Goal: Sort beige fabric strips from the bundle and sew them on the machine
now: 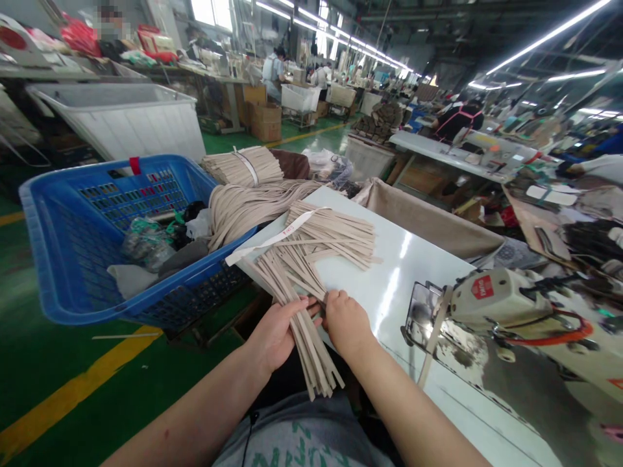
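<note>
My left hand point(282, 334) is closed round a bundle of beige fabric strips point(311, 357), whose cut ends hang below it over the table's near edge. My right hand point(346, 321) is closed at the bundle's right side, with the ends of some strips running into its fingers; its fingertips are partly hidden. Beyond my hands, a second pile of beige strips point(341, 233) lies on the white table point(379, 285). A white band with red writing point(287, 230) lies across the strips.
A blue basket point(204, 269) with bags and cloth stands at the left, with long strips point(257, 204) draped over its side. A tied strip bundle point(243, 167) lies behind. At the right is a sewing machine point(506, 305). A cloth-lined bin point(428, 220) borders the table's far side.
</note>
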`<state>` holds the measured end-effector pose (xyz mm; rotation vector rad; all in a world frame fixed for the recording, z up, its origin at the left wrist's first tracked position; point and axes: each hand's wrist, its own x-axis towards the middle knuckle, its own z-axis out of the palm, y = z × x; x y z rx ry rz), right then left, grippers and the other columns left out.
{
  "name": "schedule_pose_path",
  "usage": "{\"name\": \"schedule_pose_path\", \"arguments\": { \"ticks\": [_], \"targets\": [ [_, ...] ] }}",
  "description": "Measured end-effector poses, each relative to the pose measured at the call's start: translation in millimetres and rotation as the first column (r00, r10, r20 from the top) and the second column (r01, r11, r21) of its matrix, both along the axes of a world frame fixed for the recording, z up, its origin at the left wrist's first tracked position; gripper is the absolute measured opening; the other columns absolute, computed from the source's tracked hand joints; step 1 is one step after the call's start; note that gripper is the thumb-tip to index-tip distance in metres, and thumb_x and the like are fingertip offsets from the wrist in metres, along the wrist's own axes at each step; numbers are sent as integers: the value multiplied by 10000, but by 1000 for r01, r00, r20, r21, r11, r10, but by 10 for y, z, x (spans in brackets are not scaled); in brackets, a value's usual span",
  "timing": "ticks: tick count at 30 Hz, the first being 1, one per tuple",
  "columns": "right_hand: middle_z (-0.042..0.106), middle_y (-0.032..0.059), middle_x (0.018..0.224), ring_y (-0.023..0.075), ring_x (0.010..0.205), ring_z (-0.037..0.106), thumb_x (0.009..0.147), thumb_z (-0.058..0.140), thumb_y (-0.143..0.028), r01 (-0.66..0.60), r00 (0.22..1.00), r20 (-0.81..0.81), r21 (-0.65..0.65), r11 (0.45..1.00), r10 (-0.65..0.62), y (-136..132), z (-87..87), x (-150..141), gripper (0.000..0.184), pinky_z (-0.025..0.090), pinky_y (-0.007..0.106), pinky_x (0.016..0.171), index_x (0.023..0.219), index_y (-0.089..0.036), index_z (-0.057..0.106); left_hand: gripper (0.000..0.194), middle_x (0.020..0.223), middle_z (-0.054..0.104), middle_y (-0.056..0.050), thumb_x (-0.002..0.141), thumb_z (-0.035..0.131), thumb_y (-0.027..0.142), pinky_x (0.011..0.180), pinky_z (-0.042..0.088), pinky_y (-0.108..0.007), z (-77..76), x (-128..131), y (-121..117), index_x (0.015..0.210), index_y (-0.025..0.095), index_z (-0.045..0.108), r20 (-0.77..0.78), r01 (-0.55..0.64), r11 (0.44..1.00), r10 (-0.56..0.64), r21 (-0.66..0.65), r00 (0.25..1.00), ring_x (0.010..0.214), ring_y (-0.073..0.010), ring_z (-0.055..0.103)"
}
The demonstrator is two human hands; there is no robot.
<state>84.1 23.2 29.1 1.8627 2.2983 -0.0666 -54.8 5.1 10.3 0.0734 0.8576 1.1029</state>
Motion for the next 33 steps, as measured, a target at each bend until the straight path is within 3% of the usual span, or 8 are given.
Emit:
{"name": "schedule_pose_path", "arguments": {
  "ticks": [6,11,16,19,22,24,27,33],
  "targets": [
    [673,156,1062,278,970,687,888,574,-225,-14,983,-181,-117,993,-8,9,167,50,236,511,332,784,1101,-122,575,197,1126,721,-169,832,735,152,878,606,-409,27,-23,1,1020,100,706,9,43,995,-44,95,999,1006,-281,708],
    [681,167,1087,284,958,683,850,537,-185,-103,971,-230,-160,982,64,-106,419,-25,342,488,338,779,1178,-104,588,141,898,739,-113,838,740,190,798,607,-338,14,23,119,931,89,707,65,2,998,-6,59,998,787,-205,709],
    [715,70,873,231,783,654,926,544,-585,-363,854,-501,-377,852,142,261,567,216,469,458,294,675,987,-150,709,90,763,709,-73,786,694,56,681,593,-293,-75,84,187,867,95,688,58,-72,997,73,-21,996,677,-176,682],
    [719,84,982,228,922,644,1004,448,-519,-174,849,-516,-68,982,115,724,476,432,456,468,315,825,1016,-158,725,128,783,715,-87,756,721,40,724,602,-321,-136,94,149,869,89,684,89,-76,995,81,-65,993,702,-190,691],
    [572,165,1391,285,1262,513,879,706,-363,-28,938,-328,262,965,116,1082,238,560,571,368,393,1067,1379,-134,554,225,814,714,-81,709,762,10,765,606,-341,-177,99,79,897,102,681,123,-78,995,86,-64,989,745,-205,700],
    [492,169,1482,292,1324,457,866,721,-304,-60,963,-237,280,958,129,1177,60,584,692,333,411,1105,1476,-129,446,303,810,698,-52,682,768,-32,793,605,-343,-189,95,35,927,122,677,181,-104,993,112,-50,977,736,-182,689],
    [536,161,1427,283,1284,472,965,569,-253,-91,978,-155,289,953,141,1109,-133,549,513,336,408,1098,1452,-126,471,286,758,645,-8,706,788,-6,807,602,-335,-188,71,-2,917,141,663,286,-144,989,146,-29,947,672,-129,644],
    [646,123,1171,254,1117,561,974,555,-248,-94,971,-191,236,967,141,700,-165,427,284,410,355,995,1240,-170,616,163,652,555,30,770,746,44,707,595,-290,-206,13,32,826,138,626,292,-179,983,186,-52,938,573,-93,579]
  ]
}}
